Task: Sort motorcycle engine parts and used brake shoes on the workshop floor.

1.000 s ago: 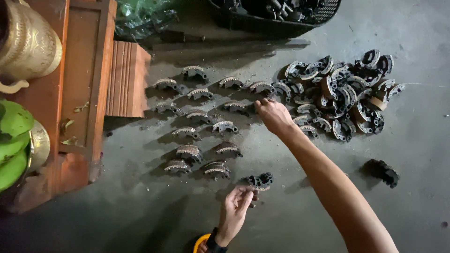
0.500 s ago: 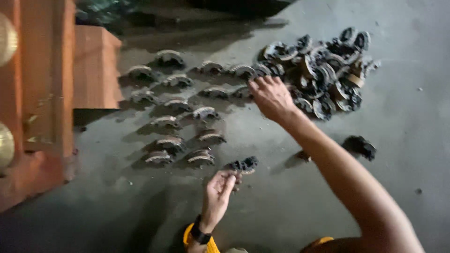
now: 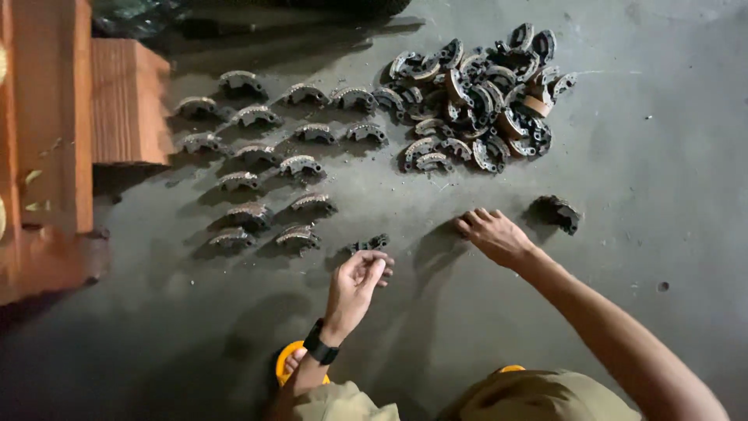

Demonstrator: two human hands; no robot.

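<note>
Curved, dark metal brake-shoe-like parts lie on a grey concrete floor. Several are laid out in rows at the left, and a loose pile sits at the top right. My left hand, with a black watch on its wrist, hovers palm up with loosely curled fingers just below one dark part lying at the end of the rows. My right hand rests palm down on bare floor with nothing in it. A single dark part lies just to its right.
A reddish wooden block and wooden furniture stand at the left edge. Yellow footwear shows near my knees at the bottom. Dark items lie along the top edge.
My right hand has drawn back from the pile to the floor nearer me. My left hand has dropped slightly away from the dark part it was touching. The view has shifted.
</note>
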